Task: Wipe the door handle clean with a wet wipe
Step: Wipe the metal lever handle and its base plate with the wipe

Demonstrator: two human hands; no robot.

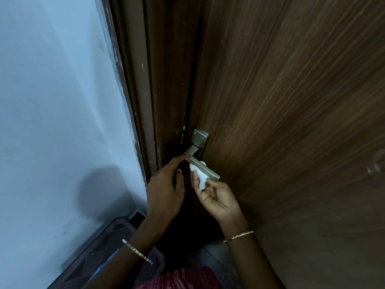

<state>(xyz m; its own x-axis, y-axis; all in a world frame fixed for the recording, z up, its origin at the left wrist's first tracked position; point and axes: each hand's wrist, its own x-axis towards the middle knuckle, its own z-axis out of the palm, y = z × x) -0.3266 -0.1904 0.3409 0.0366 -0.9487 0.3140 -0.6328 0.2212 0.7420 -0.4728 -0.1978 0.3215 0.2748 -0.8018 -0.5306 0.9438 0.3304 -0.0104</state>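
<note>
A pale wall [58, 101] is filling the left side and is carrying a dark shadow [104, 190] low down. Below it, a dark mat [100, 247] is lying on the floor against the wall's foot. A brown frame [150, 90] is running top to bottom just right of the wall, with chipped paint along its edge. The left hand [165, 190], with a left bangle [136, 250] on its wrist, is reaching up beside the frame. Its forefinger is lying straight and touching the near end of the handle [208, 173], and its grip is released, holding nothing. A red patterned cloth [181, 277] is showing at the bottom edge. The handle is a metal lever slanting down to the right from a plate [200, 138] screwed near the door's edge. The wipe [199, 178], white and bunched, is sitting against the lever's underside, with a little showing above it. The right hand [218, 198] is lying palm up just under the lever, and its grip is grasping the wipe between thumb and curled fingers. A right bangle [238, 236] is circling that wrist. The wood-grain door [281, 101] is taking up the right side. A clear fitting [376, 165] is showing at its far right, too blurred to identify.
</note>
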